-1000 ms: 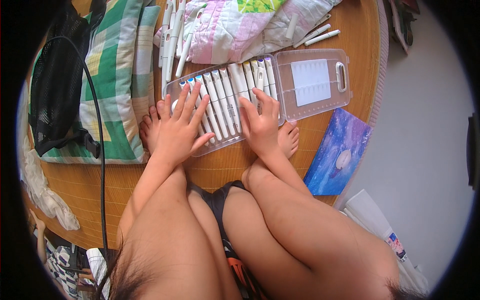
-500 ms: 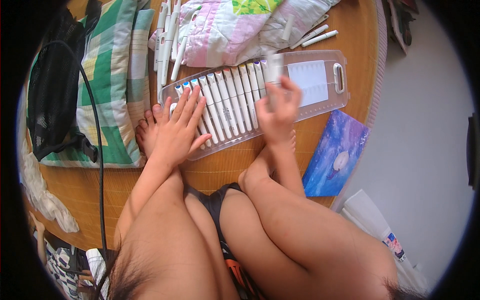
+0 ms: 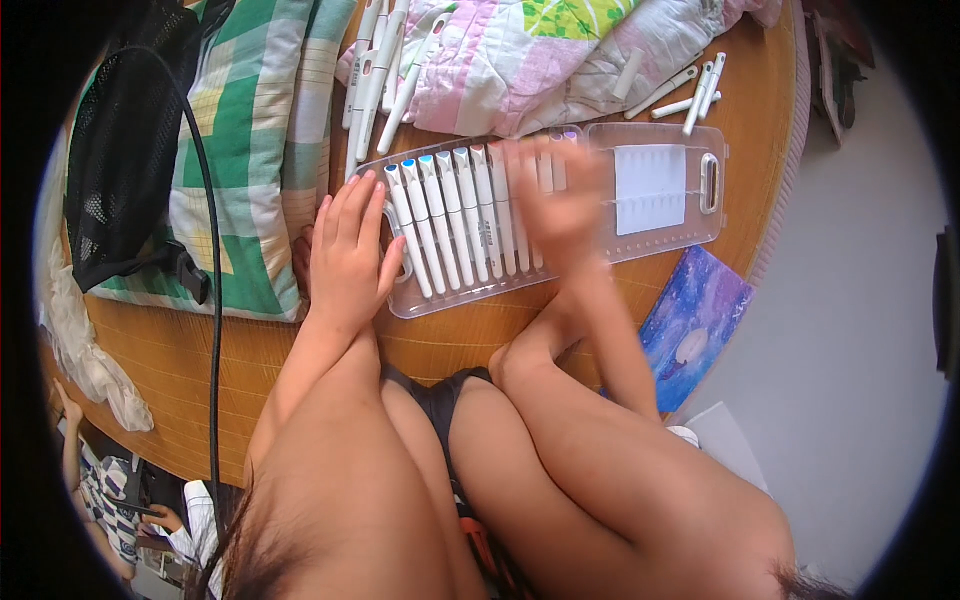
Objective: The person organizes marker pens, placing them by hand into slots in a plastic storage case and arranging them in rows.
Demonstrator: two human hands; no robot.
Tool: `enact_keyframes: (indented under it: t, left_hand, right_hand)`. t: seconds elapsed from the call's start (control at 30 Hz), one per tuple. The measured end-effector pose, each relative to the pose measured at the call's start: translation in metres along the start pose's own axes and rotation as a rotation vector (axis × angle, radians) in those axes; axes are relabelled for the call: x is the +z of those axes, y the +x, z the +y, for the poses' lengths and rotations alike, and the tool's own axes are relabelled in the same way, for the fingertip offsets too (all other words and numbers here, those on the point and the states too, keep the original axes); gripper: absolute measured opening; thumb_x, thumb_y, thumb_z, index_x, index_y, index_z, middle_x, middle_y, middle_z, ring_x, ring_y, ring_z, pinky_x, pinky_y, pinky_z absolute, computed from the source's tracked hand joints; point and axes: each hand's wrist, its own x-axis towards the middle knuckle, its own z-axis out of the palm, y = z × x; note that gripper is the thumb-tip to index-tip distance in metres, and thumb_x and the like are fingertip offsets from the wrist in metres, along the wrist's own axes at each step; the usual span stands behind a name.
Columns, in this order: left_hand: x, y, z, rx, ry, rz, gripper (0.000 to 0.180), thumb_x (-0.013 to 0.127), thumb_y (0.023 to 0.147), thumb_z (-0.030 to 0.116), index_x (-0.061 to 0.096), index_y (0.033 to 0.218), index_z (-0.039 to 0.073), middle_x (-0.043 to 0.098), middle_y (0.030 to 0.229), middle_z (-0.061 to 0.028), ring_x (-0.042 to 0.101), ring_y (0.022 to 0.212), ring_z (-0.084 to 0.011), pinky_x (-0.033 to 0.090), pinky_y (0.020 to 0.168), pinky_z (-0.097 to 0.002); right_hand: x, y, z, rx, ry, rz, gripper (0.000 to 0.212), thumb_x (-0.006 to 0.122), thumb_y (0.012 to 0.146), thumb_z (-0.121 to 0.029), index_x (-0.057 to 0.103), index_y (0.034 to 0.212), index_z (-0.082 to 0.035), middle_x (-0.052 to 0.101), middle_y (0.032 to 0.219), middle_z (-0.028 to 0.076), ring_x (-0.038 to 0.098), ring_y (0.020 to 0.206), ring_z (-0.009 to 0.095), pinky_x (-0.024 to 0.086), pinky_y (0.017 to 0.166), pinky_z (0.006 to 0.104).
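Note:
A row of white markers (image 3: 470,215) with coloured cap ends, blue ones at the left, lies in a clear plastic case (image 3: 440,302). My left hand (image 3: 345,260) rests at the case's left end, fingers stretched and holding nothing. Above the right part of the row is my right hand (image 3: 565,215), smeared by motion. It hides several markers, and whether it grips one does not show. The case's open lid (image 3: 650,240) lies flat to the right, with a white sheet (image 3: 650,190) in it.
Loose white markers lie behind the case at left (image 3: 375,80) and right (image 3: 705,90), beside a pink-and-white quilt (image 3: 460,80). A blue-purple booklet (image 3: 695,320) is at right. Green checked bedding (image 3: 240,150), a black mesh bag (image 3: 125,160) and a cable are left; another person shows lower left.
My left hand has slid off the markers to the case's left end. My right hand, earlier with a blurred white object, has shifted over the row. The loose markers at back right now lie crossed.

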Motion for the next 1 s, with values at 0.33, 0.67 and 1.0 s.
enact_keyframes:
  t: [0.33, 0.67, 1.0]
  left_hand:
    - [0.000, -0.003, -0.005, -0.048, -0.027, -0.077, 0.047, 0.051, 0.069, 0.012, 0.038, 0.112, 0.000, 0.035, 0.119, -0.0100, 0.029, 0.114, -0.0250, 0.021, 0.092, -0.0430]
    - [0.001, -0.003, -0.003, -0.056, -0.002, -0.073, 0.047, 0.051, 0.070, 0.014, 0.038, 0.113, 0.001, 0.035, 0.119, -0.0095, 0.030, 0.114, -0.0239, 0.022, 0.091, -0.0442]
    - [0.000, -0.003, -0.003, -0.062, 0.012, -0.062, 0.046, 0.050, 0.070, 0.015, 0.039, 0.112, 0.002, 0.036, 0.118, -0.0090, 0.031, 0.113, -0.0228, 0.024, 0.090, -0.0454]
  right_hand:
    - [0.059, -0.027, -0.013, -0.427, -0.337, -0.331, 0.030, 0.050, 0.065, -0.017, 0.055, 0.094, -0.012, 0.046, 0.084, 0.003, 0.043, 0.079, 0.017, 0.033, 0.070, 0.0292]
    - [0.060, -0.030, -0.008, -0.434, -0.363, -0.308, 0.034, 0.054, 0.065, -0.019, 0.054, 0.098, -0.015, 0.046, 0.083, 0.001, 0.043, 0.077, 0.015, 0.032, 0.067, 0.0288]
    - [0.064, -0.031, -0.011, -0.416, -0.352, -0.278, 0.032, 0.055, 0.064, -0.015, 0.055, 0.095, -0.013, 0.047, 0.082, 0.001, 0.044, 0.077, 0.015, 0.032, 0.068, 0.0288]
